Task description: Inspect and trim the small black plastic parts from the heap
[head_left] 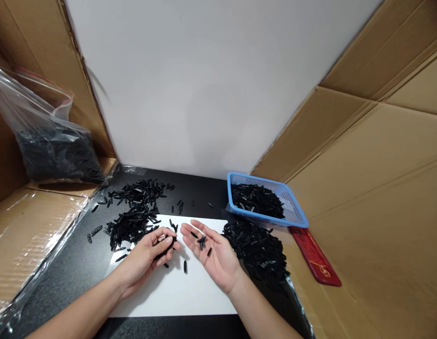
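Observation:
My left hand [148,256] is closed around several small black elongated pieces [161,249], thumb pressed on top. Palm up beside it, my right hand [214,259] lies open with fingers stretched out, and a few of the same black pieces [202,242] rest loose on its palm and fingers. Both hands are over a white sheet [190,299]. One black piece [185,267] lies on the sheet between them. To the left of my left hand is a loose heap of black pieces [128,226]; a denser heap [257,249] sits right of my right hand.
A blue perforated basket [296,207] full of black pieces stands behind the right heap. A red packet [315,259] lies on cardboard at right. On the left, a clear zip bag [59,150] holds dark contents. Cardboard walls [391,188] flank the dark tabletop [63,268].

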The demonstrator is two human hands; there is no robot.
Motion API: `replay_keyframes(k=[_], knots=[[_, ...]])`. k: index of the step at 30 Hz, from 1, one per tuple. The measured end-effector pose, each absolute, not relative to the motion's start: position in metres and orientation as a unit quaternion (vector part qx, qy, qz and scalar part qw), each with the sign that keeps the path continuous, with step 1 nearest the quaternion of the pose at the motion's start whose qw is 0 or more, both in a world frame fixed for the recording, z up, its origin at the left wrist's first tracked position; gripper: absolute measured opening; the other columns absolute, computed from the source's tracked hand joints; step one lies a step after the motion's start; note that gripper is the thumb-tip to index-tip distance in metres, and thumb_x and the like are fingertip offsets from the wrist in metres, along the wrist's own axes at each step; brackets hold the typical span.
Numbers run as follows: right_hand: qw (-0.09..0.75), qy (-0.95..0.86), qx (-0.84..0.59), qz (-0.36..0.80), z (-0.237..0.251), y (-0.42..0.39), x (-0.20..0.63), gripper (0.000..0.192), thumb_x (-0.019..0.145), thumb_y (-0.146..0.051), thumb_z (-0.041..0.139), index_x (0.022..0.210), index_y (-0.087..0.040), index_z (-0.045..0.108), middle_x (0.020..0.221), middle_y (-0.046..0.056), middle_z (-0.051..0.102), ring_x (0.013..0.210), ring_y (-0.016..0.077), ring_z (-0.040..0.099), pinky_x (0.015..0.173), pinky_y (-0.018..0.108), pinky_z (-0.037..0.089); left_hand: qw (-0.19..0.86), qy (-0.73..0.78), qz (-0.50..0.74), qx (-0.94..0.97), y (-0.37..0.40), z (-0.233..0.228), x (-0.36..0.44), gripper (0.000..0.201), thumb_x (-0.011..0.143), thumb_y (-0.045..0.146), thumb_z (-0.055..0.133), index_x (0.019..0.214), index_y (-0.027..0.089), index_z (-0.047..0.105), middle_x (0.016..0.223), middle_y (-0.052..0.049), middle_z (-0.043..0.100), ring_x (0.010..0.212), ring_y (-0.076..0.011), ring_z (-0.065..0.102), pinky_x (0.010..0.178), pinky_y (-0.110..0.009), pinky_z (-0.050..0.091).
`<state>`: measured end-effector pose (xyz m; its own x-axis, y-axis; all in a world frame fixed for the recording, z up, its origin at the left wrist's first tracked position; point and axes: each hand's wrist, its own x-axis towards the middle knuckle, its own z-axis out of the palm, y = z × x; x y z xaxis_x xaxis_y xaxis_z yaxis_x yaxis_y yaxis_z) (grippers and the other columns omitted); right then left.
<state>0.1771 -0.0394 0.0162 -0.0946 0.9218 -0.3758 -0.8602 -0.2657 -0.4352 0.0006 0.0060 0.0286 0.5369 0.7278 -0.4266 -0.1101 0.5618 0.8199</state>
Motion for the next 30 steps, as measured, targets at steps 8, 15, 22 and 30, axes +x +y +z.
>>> replay_keyframes(k=[8, 15, 22, 30], knots=[[0.588, -0.185, -0.390, 0.684, 0.013, -0.042, 0.182, 0.020, 0.076, -0.032, 0.076, 0.083, -0.015, 0.068, 0.049, -0.009, 0.044, 0.040, 0.0053, 0.034, 0.039, 0.017, 0.030, 0.786, 0.420, 0.258, 0.373, 0.007, 0.031, 0.001, 0.024, 0.076, 0.036, 0.075, 0.086, 0.018, 0.062, 0.077, -0.002, 0.068, 0.060, -0.0096, 0.050, 0.055, -0.020, 0.033], [0.286, -0.651, -0.536, 0.456, 0.017, -0.047, 0.202, 0.010, 0.072, -0.015, 0.074, 0.076, -0.023, 0.078, 0.054, -0.005, 0.054, 0.052, 0.0113, 0.043, 0.054, 0.025, 0.031, 0.786, 0.422, 0.262, 0.367, 0.007, 0.030, -0.001, 0.028, 0.075, 0.038, 0.076, 0.088, 0.019, 0.062, 0.071, 0.002, 0.065, 0.058, -0.0076, 0.048, 0.057, -0.017, 0.038], [0.331, -0.669, -0.512, 0.426, 0.012, -0.045, 0.193, 0.010, 0.076, -0.012, 0.067, 0.073, -0.021, 0.070, 0.072, -0.001, 0.057, 0.064, 0.0142, 0.049, 0.059, 0.025, 0.034, 0.789, 0.419, 0.266, 0.363, 0.007, 0.029, -0.002, 0.026, 0.074, 0.038, 0.076, 0.087, 0.019, 0.063, 0.072, 0.001, 0.066, 0.061, -0.0089, 0.052, 0.061, -0.018, 0.040], [0.528, -0.277, -0.391, 0.701, 0.013, -0.042, 0.181, 0.028, 0.078, -0.039, 0.073, 0.078, -0.019, 0.054, 0.066, -0.001, 0.060, 0.044, 0.0058, 0.026, 0.039, 0.018, 0.011, 0.789, 0.418, 0.257, 0.371, 0.005, 0.028, 0.000, 0.026, 0.075, 0.037, 0.075, 0.090, 0.018, 0.064, 0.076, 0.000, 0.067, 0.061, -0.0083, 0.049, 0.058, -0.018, 0.035]])
